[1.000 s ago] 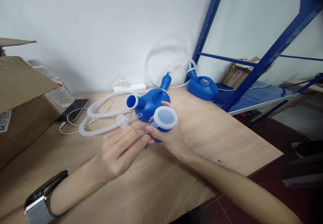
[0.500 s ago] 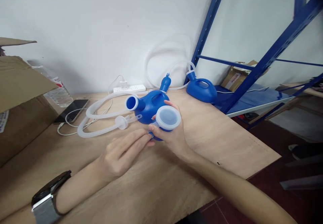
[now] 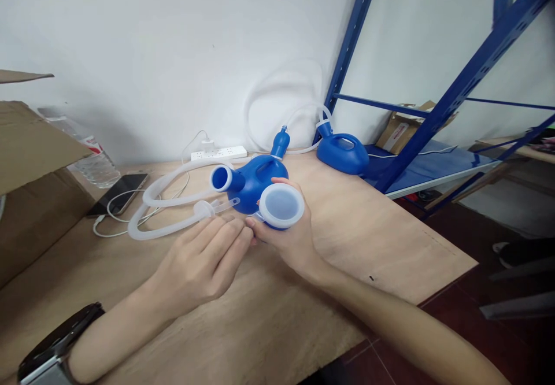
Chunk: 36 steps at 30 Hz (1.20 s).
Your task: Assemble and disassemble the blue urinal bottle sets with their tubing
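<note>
My right hand (image 3: 290, 240) is wrapped round a blue piece with a wide white rim (image 3: 281, 206). The fingers of my left hand (image 3: 208, 258) are pinched together beside it, at a small clear tab (image 3: 255, 216); what lies between them is hidden. Just behind stands a blue jug (image 3: 260, 180) with a handle and an uncapped round mouth (image 3: 221, 178). A clear hose (image 3: 151, 233) loops to the left, its white cap (image 3: 203, 209) lying beyond my left hand. Farther right is another blue jug (image 3: 342, 152) with a hose on its capped neck.
At the left are a cardboard box (image 3: 39, 211), a water bottle (image 3: 97, 165) and a phone (image 3: 118, 195) with a cable. A power strip (image 3: 219, 154) lies by the wall. The blue metal rack (image 3: 433, 113) stands at the right, beyond the wooden table (image 3: 390, 229).
My left hand has turned so its knuckles face up more, and its fingertips now cover the small blue part seen before. The view has shifted slightly.
</note>
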Each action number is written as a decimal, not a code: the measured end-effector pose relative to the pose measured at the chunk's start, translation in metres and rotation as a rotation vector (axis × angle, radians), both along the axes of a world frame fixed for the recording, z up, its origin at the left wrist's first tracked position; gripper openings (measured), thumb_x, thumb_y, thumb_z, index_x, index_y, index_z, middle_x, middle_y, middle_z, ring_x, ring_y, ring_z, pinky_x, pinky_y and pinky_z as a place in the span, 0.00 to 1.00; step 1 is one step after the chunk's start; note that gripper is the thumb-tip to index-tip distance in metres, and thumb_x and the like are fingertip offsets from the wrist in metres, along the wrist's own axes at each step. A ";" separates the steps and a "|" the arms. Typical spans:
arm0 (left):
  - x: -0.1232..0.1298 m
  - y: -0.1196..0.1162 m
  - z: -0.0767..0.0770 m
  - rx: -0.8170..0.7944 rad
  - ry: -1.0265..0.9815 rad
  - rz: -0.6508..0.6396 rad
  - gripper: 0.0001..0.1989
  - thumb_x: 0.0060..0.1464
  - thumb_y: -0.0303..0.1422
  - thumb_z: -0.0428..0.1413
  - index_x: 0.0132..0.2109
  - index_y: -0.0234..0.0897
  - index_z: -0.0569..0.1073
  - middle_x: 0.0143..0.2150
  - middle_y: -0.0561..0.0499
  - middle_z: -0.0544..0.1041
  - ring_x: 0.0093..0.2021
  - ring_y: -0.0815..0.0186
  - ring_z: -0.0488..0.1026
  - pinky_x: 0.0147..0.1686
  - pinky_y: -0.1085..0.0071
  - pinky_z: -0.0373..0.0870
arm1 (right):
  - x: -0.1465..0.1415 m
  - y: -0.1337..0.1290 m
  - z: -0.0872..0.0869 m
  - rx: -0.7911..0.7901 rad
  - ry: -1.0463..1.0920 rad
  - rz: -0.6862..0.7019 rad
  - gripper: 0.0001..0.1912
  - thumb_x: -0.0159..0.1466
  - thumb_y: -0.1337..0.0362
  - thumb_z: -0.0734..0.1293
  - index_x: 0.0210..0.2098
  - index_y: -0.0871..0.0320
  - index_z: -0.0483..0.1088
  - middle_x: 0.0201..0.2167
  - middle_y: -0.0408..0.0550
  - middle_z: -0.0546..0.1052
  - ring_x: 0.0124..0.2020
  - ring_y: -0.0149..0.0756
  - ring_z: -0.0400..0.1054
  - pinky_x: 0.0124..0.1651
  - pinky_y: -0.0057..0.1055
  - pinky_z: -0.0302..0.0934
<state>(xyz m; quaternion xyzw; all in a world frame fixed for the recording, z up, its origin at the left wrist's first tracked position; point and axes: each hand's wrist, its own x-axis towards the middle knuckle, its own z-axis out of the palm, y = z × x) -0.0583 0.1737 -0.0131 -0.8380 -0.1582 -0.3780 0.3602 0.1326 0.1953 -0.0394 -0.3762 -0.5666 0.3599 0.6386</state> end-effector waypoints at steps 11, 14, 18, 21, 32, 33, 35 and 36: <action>0.007 0.003 -0.010 0.136 -0.054 -0.020 0.03 0.63 0.17 0.62 0.41 0.24 0.76 0.37 0.40 0.83 0.35 0.59 0.83 0.33 0.65 0.86 | -0.002 -0.002 0.004 -0.100 -0.025 -0.067 0.27 0.46 0.50 0.84 0.37 0.53 0.71 0.35 0.47 0.83 0.36 0.45 0.79 0.43 0.46 0.79; 0.007 0.004 -0.019 0.120 -0.137 -0.027 0.04 0.62 0.18 0.65 0.42 0.26 0.78 0.38 0.44 0.83 0.38 0.61 0.84 0.38 0.68 0.88 | -0.003 -0.003 0.006 -0.136 -0.003 -0.018 0.24 0.48 0.50 0.82 0.36 0.53 0.73 0.35 0.47 0.84 0.35 0.44 0.80 0.42 0.44 0.80; 0.005 0.003 -0.033 -0.022 -0.252 -0.093 0.08 0.61 0.17 0.65 0.47 0.26 0.79 0.46 0.42 0.85 0.47 0.61 0.85 0.51 0.68 0.88 | -0.004 -0.006 0.010 -0.153 0.005 0.021 0.23 0.48 0.51 0.82 0.35 0.53 0.72 0.35 0.47 0.84 0.35 0.43 0.80 0.41 0.42 0.80; 0.004 0.001 -0.042 -0.114 -0.300 -0.148 0.12 0.63 0.18 0.63 0.53 0.25 0.80 0.51 0.40 0.85 0.53 0.60 0.85 0.56 0.67 0.87 | -0.004 -0.006 0.012 -0.169 -0.007 0.034 0.23 0.48 0.51 0.83 0.35 0.53 0.72 0.34 0.47 0.84 0.34 0.43 0.79 0.40 0.42 0.79; 0.011 -0.001 -0.021 -0.229 -0.371 -0.167 0.10 0.65 0.17 0.61 0.49 0.33 0.78 0.40 0.50 0.86 0.42 0.66 0.86 0.46 0.74 0.87 | -0.004 -0.007 0.013 -0.112 -0.009 -0.002 0.21 0.48 0.53 0.82 0.33 0.52 0.72 0.32 0.46 0.83 0.33 0.41 0.78 0.39 0.39 0.78; 0.011 0.000 -0.018 -0.231 -0.376 -0.160 0.09 0.65 0.18 0.61 0.48 0.33 0.78 0.39 0.51 0.85 0.40 0.67 0.86 0.44 0.75 0.86 | -0.004 -0.008 0.014 -0.123 -0.012 0.021 0.20 0.49 0.52 0.81 0.33 0.52 0.72 0.32 0.46 0.83 0.33 0.41 0.78 0.39 0.39 0.78; 0.013 0.000 -0.015 -0.245 -0.381 -0.155 0.07 0.66 0.19 0.60 0.46 0.33 0.77 0.37 0.51 0.85 0.38 0.68 0.85 0.43 0.77 0.85 | -0.004 -0.009 0.016 -0.136 -0.014 0.058 0.19 0.51 0.52 0.81 0.34 0.53 0.73 0.33 0.46 0.84 0.34 0.41 0.79 0.39 0.39 0.78; 0.013 0.000 -0.015 -0.254 -0.384 -0.158 0.06 0.66 0.18 0.60 0.45 0.32 0.77 0.37 0.50 0.85 0.38 0.69 0.85 0.44 0.78 0.84 | -0.004 -0.010 0.017 -0.136 -0.008 0.071 0.19 0.51 0.53 0.81 0.34 0.53 0.73 0.33 0.46 0.84 0.34 0.41 0.79 0.39 0.39 0.78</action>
